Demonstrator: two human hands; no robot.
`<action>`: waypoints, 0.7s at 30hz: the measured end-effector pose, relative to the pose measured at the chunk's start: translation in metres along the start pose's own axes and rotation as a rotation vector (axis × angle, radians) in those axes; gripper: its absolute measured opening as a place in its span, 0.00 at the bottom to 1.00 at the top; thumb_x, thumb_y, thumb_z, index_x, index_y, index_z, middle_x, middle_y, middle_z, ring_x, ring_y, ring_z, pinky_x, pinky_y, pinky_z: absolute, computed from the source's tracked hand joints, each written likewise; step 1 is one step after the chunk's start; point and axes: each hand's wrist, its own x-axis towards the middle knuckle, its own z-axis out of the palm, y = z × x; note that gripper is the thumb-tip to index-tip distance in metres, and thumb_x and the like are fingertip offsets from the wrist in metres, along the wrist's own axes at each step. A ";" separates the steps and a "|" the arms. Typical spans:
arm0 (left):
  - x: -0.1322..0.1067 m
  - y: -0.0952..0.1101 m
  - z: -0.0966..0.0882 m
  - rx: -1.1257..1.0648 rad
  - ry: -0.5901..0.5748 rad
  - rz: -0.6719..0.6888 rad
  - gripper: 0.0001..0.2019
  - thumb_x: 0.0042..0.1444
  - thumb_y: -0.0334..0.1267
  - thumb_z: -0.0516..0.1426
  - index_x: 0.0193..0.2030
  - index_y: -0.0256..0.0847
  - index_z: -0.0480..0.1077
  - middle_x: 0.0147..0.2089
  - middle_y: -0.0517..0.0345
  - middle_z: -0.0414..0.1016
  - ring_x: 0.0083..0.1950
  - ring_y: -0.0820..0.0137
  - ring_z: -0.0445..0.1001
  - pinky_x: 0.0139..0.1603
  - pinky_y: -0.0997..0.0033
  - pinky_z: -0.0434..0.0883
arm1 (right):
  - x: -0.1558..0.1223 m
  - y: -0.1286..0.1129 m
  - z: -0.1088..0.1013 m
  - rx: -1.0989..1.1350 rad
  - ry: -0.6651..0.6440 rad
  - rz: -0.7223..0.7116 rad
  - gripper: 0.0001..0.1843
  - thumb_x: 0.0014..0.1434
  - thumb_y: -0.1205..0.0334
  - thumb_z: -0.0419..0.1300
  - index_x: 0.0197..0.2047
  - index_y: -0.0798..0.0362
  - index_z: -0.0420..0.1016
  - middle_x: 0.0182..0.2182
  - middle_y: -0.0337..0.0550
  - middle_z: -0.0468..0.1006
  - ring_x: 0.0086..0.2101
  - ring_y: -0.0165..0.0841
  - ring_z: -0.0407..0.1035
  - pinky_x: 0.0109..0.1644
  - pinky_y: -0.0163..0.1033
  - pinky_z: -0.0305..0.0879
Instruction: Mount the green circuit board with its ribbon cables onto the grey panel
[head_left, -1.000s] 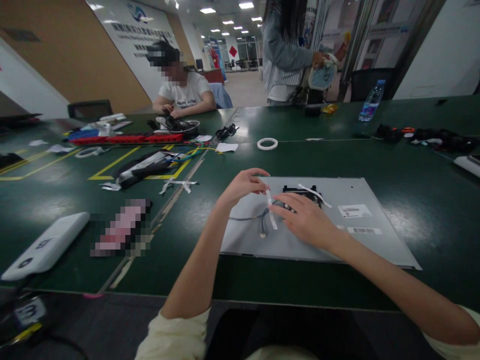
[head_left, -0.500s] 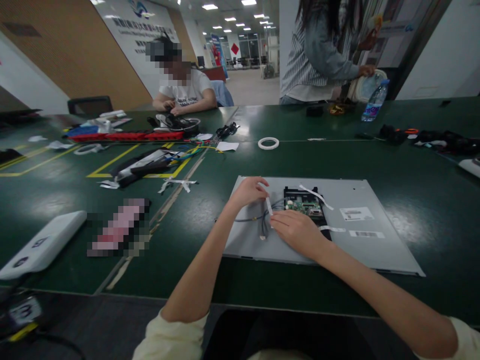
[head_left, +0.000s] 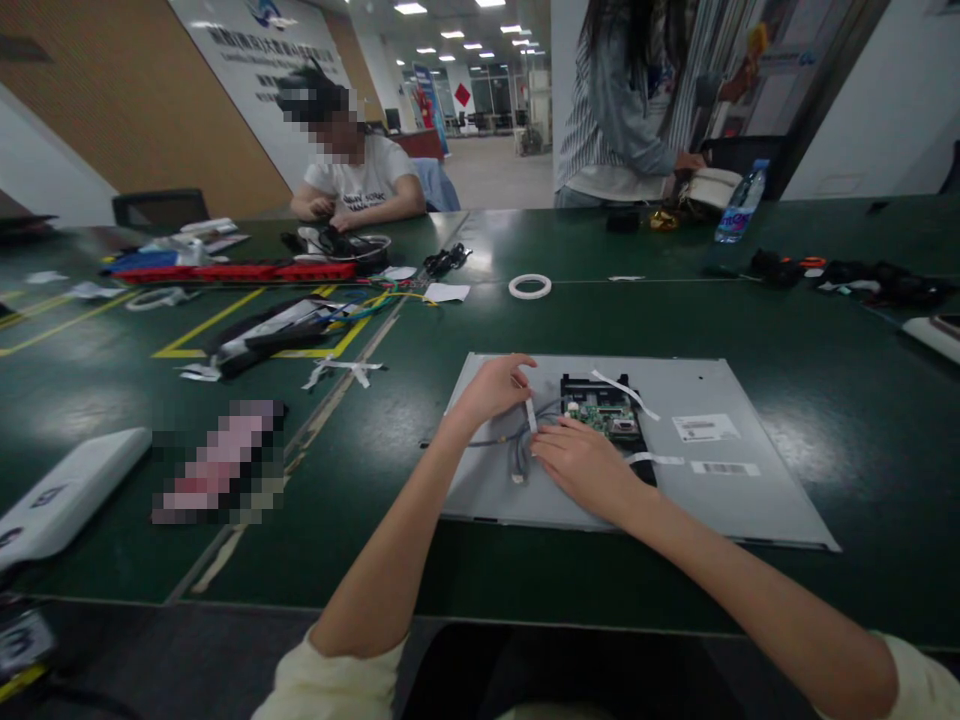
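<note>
A grey metal panel lies flat on the green table in front of me. A green circuit board sits in a black opening near its middle, with grey cables running off to the left. My left hand pinches the upper end of a white tape strip that crosses the cables. My right hand lies flat over the strip's lower end and the cables, fingers together and stretched out. Two more white tape strips lie by the board.
A roll of white tape lies beyond the panel. To the left are a pixelated object, a white device, cables and tools. One person sits at the far side, another stands near a water bottle.
My right hand slid down the strip toward me, uncovering the circuit board, and now presses flat. The left hand stays pinched on the strip's top. The standing person put down a round object.
</note>
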 end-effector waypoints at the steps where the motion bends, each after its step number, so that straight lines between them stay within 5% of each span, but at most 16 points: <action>1: 0.000 0.002 -0.001 0.032 -0.021 0.045 0.21 0.47 0.31 0.59 0.51 0.38 0.68 0.34 0.58 0.76 0.32 0.73 0.73 0.36 0.75 0.69 | 0.000 0.000 -0.001 0.008 -0.001 0.001 0.14 0.63 0.69 0.50 0.47 0.57 0.74 0.47 0.47 0.76 0.50 0.35 0.66 0.61 0.45 0.54; 14: -0.006 0.013 0.002 0.593 -0.105 0.267 0.15 0.60 0.33 0.48 0.53 0.42 0.65 0.45 0.53 0.71 0.45 0.66 0.72 0.43 0.71 0.65 | -0.002 -0.002 -0.003 0.027 -0.021 0.014 0.15 0.62 0.69 0.50 0.48 0.58 0.73 0.48 0.48 0.75 0.51 0.34 0.65 0.62 0.45 0.51; 21: -0.007 0.010 0.003 0.615 0.058 0.206 0.16 0.60 0.36 0.50 0.55 0.41 0.62 0.48 0.51 0.68 0.48 0.64 0.70 0.43 0.70 0.65 | -0.005 -0.007 -0.001 0.017 -0.039 -0.008 0.15 0.62 0.68 0.50 0.48 0.58 0.73 0.48 0.48 0.75 0.51 0.34 0.65 0.63 0.45 0.48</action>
